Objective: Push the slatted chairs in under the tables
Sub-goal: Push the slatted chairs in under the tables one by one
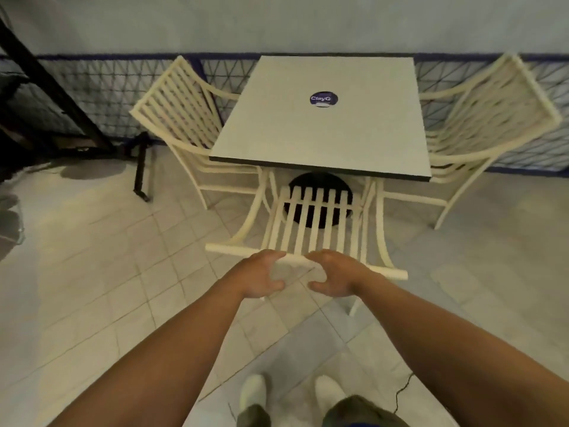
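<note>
My left hand (261, 277) and right hand (334, 277) curl their grip on the top rail of the near slatted chair (311, 223), half under the table (323, 124); it looks light, stiff, easily skidded.

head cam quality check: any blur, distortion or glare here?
Head view: soft overall, with motion blur on the right chair and both hands, left hand and right hand, at the near chair; wide-angle bending curves the fence and the floor tiles; dim, flat light, no glare on the table.
</note>
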Demonstrator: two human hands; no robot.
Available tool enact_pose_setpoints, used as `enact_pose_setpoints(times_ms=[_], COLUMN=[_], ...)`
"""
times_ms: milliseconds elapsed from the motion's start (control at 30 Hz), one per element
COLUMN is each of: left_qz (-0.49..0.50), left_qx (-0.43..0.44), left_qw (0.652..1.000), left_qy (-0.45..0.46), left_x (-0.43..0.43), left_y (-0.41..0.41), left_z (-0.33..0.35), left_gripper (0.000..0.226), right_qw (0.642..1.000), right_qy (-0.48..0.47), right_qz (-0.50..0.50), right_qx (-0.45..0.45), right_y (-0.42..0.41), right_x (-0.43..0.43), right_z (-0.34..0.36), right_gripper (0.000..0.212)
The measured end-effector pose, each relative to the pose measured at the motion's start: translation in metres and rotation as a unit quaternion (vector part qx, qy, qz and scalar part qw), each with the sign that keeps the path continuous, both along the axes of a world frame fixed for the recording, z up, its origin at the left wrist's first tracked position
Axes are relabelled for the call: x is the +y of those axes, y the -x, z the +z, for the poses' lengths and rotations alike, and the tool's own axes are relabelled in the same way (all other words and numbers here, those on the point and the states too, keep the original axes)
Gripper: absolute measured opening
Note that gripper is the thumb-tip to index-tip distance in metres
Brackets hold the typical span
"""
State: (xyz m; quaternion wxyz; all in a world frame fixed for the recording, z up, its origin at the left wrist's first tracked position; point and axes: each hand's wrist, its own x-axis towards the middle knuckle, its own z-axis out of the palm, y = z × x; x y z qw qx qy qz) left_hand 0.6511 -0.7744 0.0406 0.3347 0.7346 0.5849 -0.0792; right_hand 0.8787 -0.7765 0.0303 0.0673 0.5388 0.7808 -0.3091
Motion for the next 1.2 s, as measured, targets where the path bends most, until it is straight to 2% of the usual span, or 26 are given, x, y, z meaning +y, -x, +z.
enact_pose_setpoints(times_ms=[200, 300, 433, 633, 800, 933, 1200], left_qz=[-0.151, -0.206, -0.206, -0.184, -0.188, -0.196, -0.181], left_qx=[0.031, 0.047, 0.045, 0.086, 0.104, 0.113, 0.145], left_qw=[0.988, 0.977, 0.976, 0.979, 0.976, 0.973, 0.971], left_qy=[0.012, -0.029, -0.051, 0.013, 0.031, 0.039, 0.052], left_x=[0.028, 0.039, 0.065, 0.089, 0.099, 0.110, 0.118], left_y=[0.021, 0.037, 0.051, 0.056, 0.038, 0.029, 0.030], left_z=[-0.026, -0.035, -0.049, -0.068, -0.081, -0.093, -0.104], left_gripper=[0.080, 0.075, 0.075, 0.075, 0.060, 0.060, 0.078], right_qw=[0.993, 0.990, 0.987, 0.986, 0.984, 0.980, 0.975], right_qy=[0.023, 0.007, 0.002, 0.043, 0.056, 0.075, 0.109], right_qz=[-0.096, -0.116, -0.136, -0.119, -0.110, -0.116, -0.127], right_qx=[-0.061, -0.074, -0.081, -0.111, -0.131, -0.145, -0.145], right_y=[0.000, 0.009, 0.017, 0.008, -0.011, -0.034, -0.052], right_x=[-0.016, -0.015, 0.001, 0.024, 0.032, 0.039, 0.044], right_z=[-0.019, -0.027, -0.036, -0.054, -0.068, -0.081, -0.089], right_gripper=[0.083, 0.083, 0.077, 0.074, 0.068, 0.053, 0.064])
